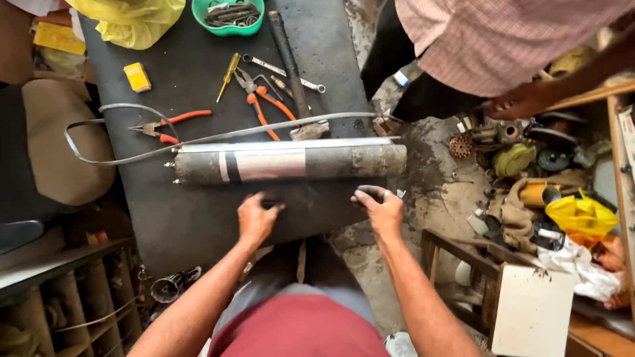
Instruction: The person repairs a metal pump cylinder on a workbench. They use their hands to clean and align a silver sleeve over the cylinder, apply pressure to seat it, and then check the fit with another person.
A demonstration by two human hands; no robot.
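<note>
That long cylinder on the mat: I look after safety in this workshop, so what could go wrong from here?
1. The cylinder lies loose on its side; both hands, left and right, rest on the black mat beside it rather than on it, so it might roll.
2. The flat metal strip loops past the mat's edge and could snag an arm.
3. Another person's hand works close by, and the pliers and hammer lie scattered, easy to knock off.

Both bare forearms reach forward from the lower edge, spread apart in a V. The left hand (256, 217) lies palm down, fingers curled, just below the cylinder (291, 163). The right hand (380, 207) sits likewise below the cylinder, further right, fingertips bent onto the mat (198, 218).
</note>
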